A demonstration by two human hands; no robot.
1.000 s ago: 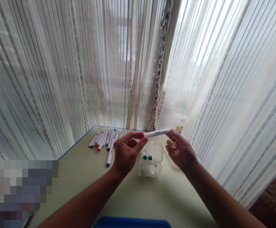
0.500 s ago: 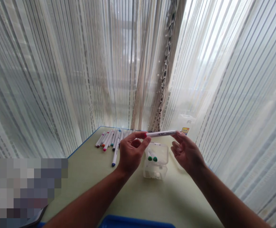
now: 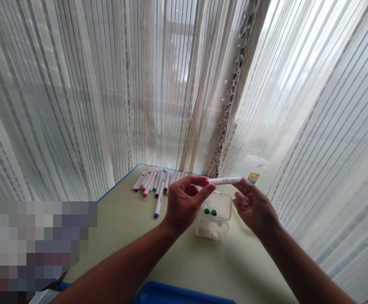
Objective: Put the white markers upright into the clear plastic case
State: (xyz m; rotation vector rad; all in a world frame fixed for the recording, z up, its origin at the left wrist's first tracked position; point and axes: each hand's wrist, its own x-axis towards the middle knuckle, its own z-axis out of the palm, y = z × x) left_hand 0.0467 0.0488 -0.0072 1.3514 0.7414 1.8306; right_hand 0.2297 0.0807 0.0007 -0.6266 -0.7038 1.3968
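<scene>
A white marker [image 3: 225, 180] with a red end is held nearly level between both hands above the table. My left hand [image 3: 185, 200] pinches its red end between thumb and fingers. At the other end, my right hand [image 3: 256, 207] grips the tip with thumb and forefinger, the remaining fingers curled. Below the marker stands a clear plastic box [image 3: 214, 231] with its lid raised. Two green-ended markers [image 3: 210, 211] show at the box, partly hidden behind my left hand. Left of that hand lies a pile of white markers [image 3: 150, 181] with variously coloured ends.
One blue-ended marker [image 3: 158, 204] sticks out toward me from the pile. A clear container with a yellow label [image 3: 253, 177] stands at the back right. A blue tray edge [image 3: 177, 293] is at the table's front. Striped curtains [image 3: 152, 84] hang behind the table [image 3: 123, 228].
The view has shifted, so the table and its contents appear a little further right. Both hands keep hold of the marker, which looks slightly more level and is turned a little.
</scene>
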